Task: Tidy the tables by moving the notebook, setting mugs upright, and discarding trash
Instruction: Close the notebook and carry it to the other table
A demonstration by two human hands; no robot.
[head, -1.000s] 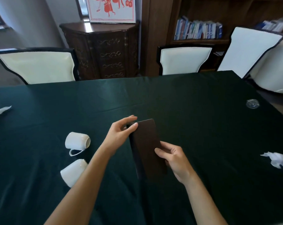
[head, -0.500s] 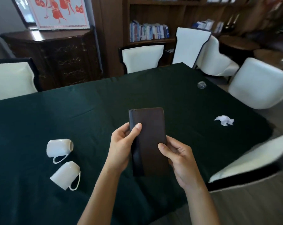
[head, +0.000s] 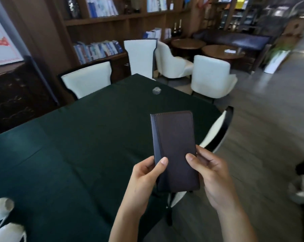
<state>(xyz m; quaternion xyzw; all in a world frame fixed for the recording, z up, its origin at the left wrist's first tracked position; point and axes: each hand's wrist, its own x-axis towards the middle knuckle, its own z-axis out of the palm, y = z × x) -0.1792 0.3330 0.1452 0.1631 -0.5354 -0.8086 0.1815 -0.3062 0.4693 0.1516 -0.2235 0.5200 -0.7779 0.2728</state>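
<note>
Head view, notebook: we see the dark brown notebook [head: 175, 151] held up off the table [head: 78, 145], above its right edge.
Head view, left hand: our left hand [head: 144, 179] clamps the spine side, thumb on the cover.
Head view, right hand: our right hand [head: 212, 173] grips the opposite edge, thumb on the cover too.
Head view, mugs: two white mugs [head: 1, 208] lie on their sides at the table's lower left, close together.
Head view, far corner: a small clear object [head: 156, 90] sits on the cloth; we cannot tell what it is.

I hold the closed dark brown notebook [head: 175, 151] upright at centre-right of the frame, above the table edge. Two white mugs [head: 1, 222] lie tipped over at the lower left corner.
</note>
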